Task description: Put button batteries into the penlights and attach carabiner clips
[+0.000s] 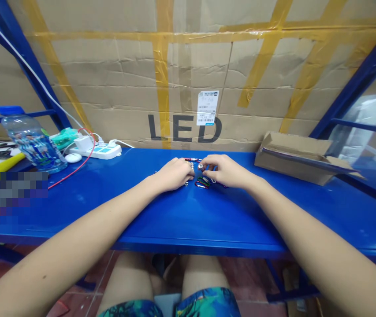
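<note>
Right hand pinches a small metal piece; left hand curls downward, grip unclear. Carabiners lie close, apparently for easy reach.

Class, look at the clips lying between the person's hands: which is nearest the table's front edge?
The red clip: it lies in front of the green clip, closer to the blue table's front edge.

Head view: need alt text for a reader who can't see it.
A person's right hand appears to pinch a small round metallic piece above a blue table, with the left hand curled close by and carabiner-like clips lying near both. A bottle and power strip are at left, a cardboard box at right, and cardboard marked LED behind.
</note>
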Available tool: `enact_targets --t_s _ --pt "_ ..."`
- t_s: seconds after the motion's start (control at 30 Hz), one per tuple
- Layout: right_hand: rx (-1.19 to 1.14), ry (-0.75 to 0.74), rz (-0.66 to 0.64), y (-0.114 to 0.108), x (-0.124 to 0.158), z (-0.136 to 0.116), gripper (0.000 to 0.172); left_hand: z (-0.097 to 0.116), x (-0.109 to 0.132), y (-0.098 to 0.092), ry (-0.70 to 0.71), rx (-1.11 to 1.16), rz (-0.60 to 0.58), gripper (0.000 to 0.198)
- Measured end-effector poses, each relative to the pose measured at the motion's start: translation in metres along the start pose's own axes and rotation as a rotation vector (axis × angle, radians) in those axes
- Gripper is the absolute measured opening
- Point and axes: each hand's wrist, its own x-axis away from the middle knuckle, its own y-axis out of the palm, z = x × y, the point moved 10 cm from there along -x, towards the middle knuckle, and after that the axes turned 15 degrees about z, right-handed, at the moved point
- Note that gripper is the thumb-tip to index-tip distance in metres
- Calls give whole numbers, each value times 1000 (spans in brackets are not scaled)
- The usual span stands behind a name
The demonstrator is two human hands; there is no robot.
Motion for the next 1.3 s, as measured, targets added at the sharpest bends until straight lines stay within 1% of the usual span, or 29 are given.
enact_targets --t_s 0.1,0.17,0.23,0.27,0.3,0.4,0.43,0.47,0.5,0.6,0.7,0.77,0.8,0.87,0.93,0.97,1.03,1.1,1.2,1.3 --pt "-18 -8 -4 2 1 1 17 -1 -2 -2 -28 1 13 20" --pt "-33 -7 -4 3 1 3 19 -4 -3 -4 -75 38 15 15" --pt "-32 0 -1 3 1 5 18 -7 -3 -9 -110 68 35 11" --pt "-28 7 1 2 1 6 18 -7 -3 -15 -113 73 71 10" --pt "-23 17 2 2 1 6 17 -7 -4 -22 -111 72 131 10" --pt "-23 51 6 0 1 8 17 -7 -3 -51 -114 94 382 12" --pt "-31 58 7 0 1 8 17 -7 -2 -58 -114 115 444 13" --pt "-42 62 9 -1 1 7 17 -5 -1 -61 -106 139 481 13" --pt "-54 61 10 -1 0 6 17 -3 -1 -63 -90 162 496 13" --pt "-90 51 18 0 0 2 14 6 -1 -61 -29 230 494 14" --pt "-132 74 22 0 1 2 13 11 0 -63 26 286 498 17" --pt "-158 93 23 0 1 2 12 11 0 -64 21 314 497 15" --pt "-168 96 26 0 1 1 12 8 0 -65 -13 326 501 13" --pt "-187 87 41 -1 1 -1 13 -2 0 -66 -139 359 516 7" --pt "-209 67 65 -2 1 -5 15 -12 2 -65 -272 397 522 12" --pt "-217 57 76 -2 0 -7 16 -15 2 -64 -315 415 516 14" --pt "-204 44 95 -2 0 -9 17 -17 2 -61 -360 445 499 11" --pt "-158 52 109 -1 -1 -8 17 -21 3 -61 -394 471 514 7" --pt "-62 67 124 3 -1 -7 15 -31 7 -68 -450 519 608 7" --pt "-33 -6 57 18 1 -22 6 -41 11 -73 -499 620 684 9"
